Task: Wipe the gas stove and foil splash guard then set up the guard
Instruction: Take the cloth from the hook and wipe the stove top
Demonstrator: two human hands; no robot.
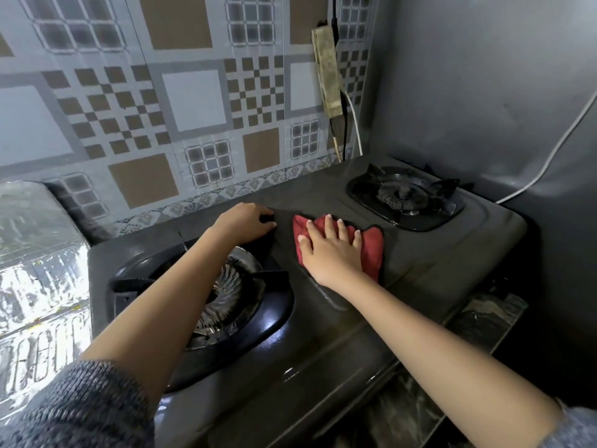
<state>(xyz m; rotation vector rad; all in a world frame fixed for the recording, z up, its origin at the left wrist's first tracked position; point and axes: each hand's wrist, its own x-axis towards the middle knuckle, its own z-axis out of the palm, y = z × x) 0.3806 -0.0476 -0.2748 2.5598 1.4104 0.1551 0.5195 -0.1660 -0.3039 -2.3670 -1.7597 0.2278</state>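
Grey knit sleeve (pixel 64 409) covers the left arm, which reaches across the left burner (pixel 223 292). Its left hand (pixel 245 221) curls its fingers over the black pan support (pixel 274 276) at the burner's far rim. At 3 o'clock from it, the right hand (pixel 332 250) lies flat, fingers spread, pressing the red cloth (pixel 371 250) onto the middle of the gas stove (pixel 420 253). At 1 o'clock from the cloth is the right burner (pixel 403 194). At the stove's 9 o'clock lies the foil splash guard (pixel 38 253), just beside it. A dark table (pixel 484 321) carries the stove; a tiled wall (pixel 161 92) rises at 12 o'clock.
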